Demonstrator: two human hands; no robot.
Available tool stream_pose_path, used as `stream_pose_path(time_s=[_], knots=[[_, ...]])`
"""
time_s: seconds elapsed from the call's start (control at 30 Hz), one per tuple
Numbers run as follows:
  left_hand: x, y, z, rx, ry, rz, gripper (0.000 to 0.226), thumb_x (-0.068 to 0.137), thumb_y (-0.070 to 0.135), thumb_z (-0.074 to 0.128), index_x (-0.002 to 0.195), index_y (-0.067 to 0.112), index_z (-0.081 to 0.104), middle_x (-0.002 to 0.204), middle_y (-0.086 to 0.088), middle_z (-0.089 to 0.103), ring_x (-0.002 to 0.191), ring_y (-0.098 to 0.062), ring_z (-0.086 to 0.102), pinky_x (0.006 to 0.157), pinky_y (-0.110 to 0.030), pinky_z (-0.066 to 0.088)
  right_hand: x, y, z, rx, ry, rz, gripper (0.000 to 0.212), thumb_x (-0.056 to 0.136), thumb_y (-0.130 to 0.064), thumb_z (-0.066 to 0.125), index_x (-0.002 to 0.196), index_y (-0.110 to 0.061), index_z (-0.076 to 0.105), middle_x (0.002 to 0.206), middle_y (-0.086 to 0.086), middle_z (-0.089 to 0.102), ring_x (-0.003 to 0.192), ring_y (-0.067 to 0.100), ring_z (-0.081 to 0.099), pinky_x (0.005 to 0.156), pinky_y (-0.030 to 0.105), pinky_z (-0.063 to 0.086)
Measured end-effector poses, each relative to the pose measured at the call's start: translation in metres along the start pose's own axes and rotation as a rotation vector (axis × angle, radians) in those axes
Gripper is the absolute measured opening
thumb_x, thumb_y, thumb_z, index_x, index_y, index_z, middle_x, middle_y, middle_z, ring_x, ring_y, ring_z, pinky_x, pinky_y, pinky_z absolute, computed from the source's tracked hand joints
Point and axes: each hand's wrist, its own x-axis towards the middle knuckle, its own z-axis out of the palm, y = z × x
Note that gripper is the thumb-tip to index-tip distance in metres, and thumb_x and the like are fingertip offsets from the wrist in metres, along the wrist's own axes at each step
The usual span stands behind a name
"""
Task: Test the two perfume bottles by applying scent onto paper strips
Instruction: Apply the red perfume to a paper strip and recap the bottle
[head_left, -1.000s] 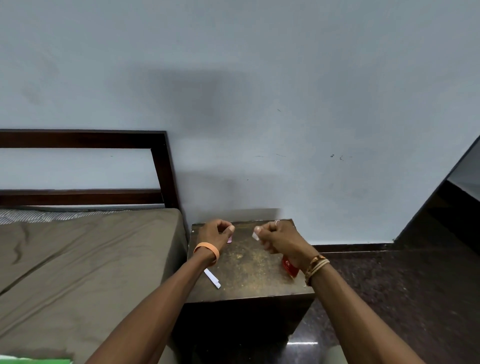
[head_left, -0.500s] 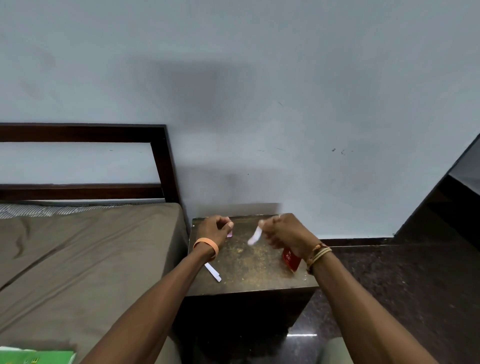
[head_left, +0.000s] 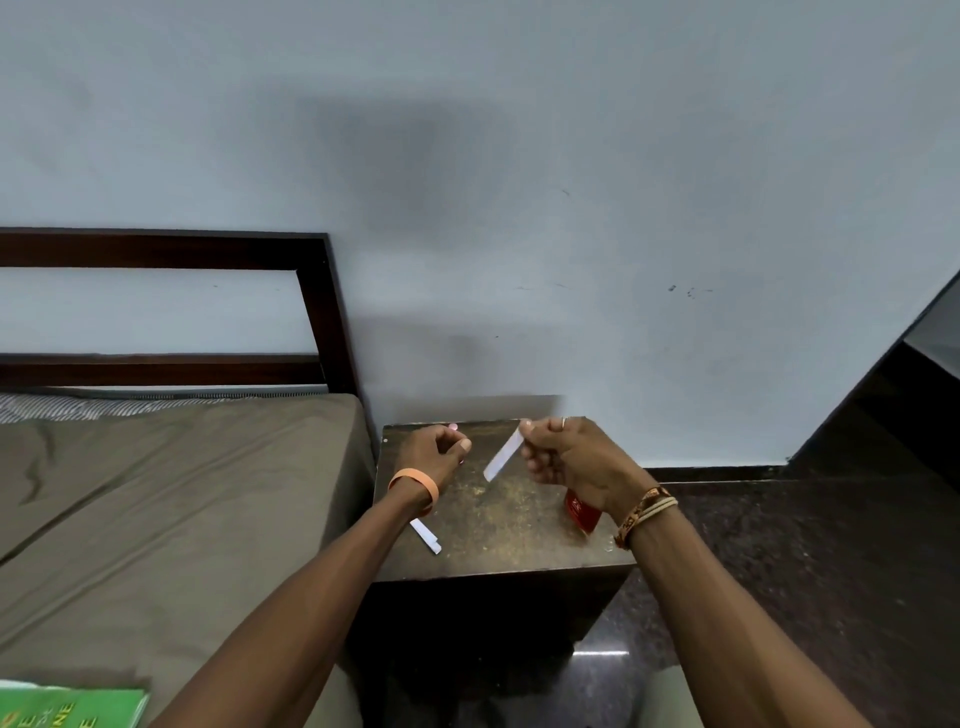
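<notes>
Your right hand (head_left: 576, 462) pinches the top end of a strip (head_left: 503, 456) between thumb and fingertips, the other fingers curled. The strip slants down and left over the back half of the table (head_left: 519, 545), clear of its top. 1 second ago only a short white stub showed at those fingertips. Half a second ago it was part way out, and now its whole length shows.

Your left hand (head_left: 439, 452) is curled round a pink bottle (head_left: 453, 426) near the back left corner. Only specks of pink show above the fist and under the thumb. That grip looks the same as before, and the 2 hands sit slightly further apart.

The red bottle (head_left: 583, 512) stands by the right edge, partly hidden under your right wrist, unmoved. A 2nd strip (head_left: 426, 537) lies flat near the front left corner, just below your left wrist, also where it was.

The bed (head_left: 182, 493) touches the table's left side.
</notes>
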Motion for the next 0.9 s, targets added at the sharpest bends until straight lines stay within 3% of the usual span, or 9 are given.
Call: stream_pose_path(time_s=[0.07,0.17,0.27,0.43,0.57,0.73,0.9], knots=[[0.002,-0.006,0.002,-0.025,-0.014,-0.013,0.006,0.084,0.017,0.067,0.081,0.013,0.071,0.085,-0.001,0.071,0.090,-0.013,0.064,0.075,-0.023,0.045,0.004,0.000,-0.001,0.018,-0.004,0.010,0.018,0.094,-0.021,0.064,0.081,-0.008,0.067,0.067,0.005,0.063,0.055,0.013,0.055,0.054,0.026,0.048],[0.006,-0.010,0.009,-0.119,-0.089,-0.045,0.006,0.082,0.025,0.070,0.077,0.022,0.069,0.082,-0.001,0.072,0.078,-0.015,0.066,0.076,-0.034,0.056,0.012,0.016,0.001,-0.402,0.114,0.034,0.023,0.093,-0.022,0.065,0.073,-0.010,0.066,0.066,0.007,0.063,0.054,0.013,0.052,0.051,0.025,0.043],[0.003,-0.001,0.014,-0.314,-0.233,-0.106,0.009,0.084,0.024,0.070,0.088,0.015,0.070,0.088,-0.010,0.073,0.076,-0.019,0.064,0.068,-0.032,0.055,0.019,0.026,-0.002,-0.373,0.122,0.048,0.021,0.093,-0.022,0.065,0.077,-0.009,0.066,0.066,0.006,0.065,0.056,0.014,0.054,0.050,0.024,0.045],[0.008,0.003,0.028,-0.394,-0.411,-0.140,0.018,0.083,0.019,0.070,0.098,0.009,0.070,0.092,-0.010,0.073,0.078,-0.015,0.065,0.069,-0.028,0.054,0.029,0.037,-0.011,-0.474,0.147,0.046,0.018,0.094,-0.019,0.063,0.082,-0.007,0.068,0.067,0.005,0.065,0.058,0.013,0.056,0.053,0.023,0.047],[0.018,0.000,0.047,-0.340,-0.423,-0.089,0.011,0.081,0.009,0.072,0.092,0.011,0.070,0.082,-0.010,0.070,0.071,-0.015,0.064,0.063,-0.024,0.055,0.046,0.043,-0.025,-0.534,0.148,0.046,0.016,0.095,-0.016,0.062,0.086,-0.005,0.070,0.070,0.006,0.067,0.061,0.013,0.057,0.056,0.024,0.048],[0.041,-0.004,0.074,-0.342,-0.366,-0.079,0.010,0.078,0.010,0.075,0.086,0.010,0.070,0.081,-0.016,0.070,0.069,-0.017,0.062,0.065,-0.030,0.054,0.078,0.047,-0.044,-0.747,0.144,-0.013,0.015,0.093,-0.019,0.063,0.084,-0.011,0.072,0.070,0.001,0.068,0.062,0.012,0.058,0.061,0.031,0.051],[0.076,-0.010,0.107,-0.338,-0.330,-0.097,0.009,0.077,0.007,0.075,0.082,0.011,0.069,0.078,-0.016,0.068,0.066,-0.017,0.061,0.064,-0.032,0.055,0.119,0.048,-0.070,-0.977,0.157,-0.043,0.014,0.092,-0.024,0.063,0.090,-0.017,0.075,0.085,0.001,0.072,0.081,0.015,0.065,0.077,0.037,0.055]])
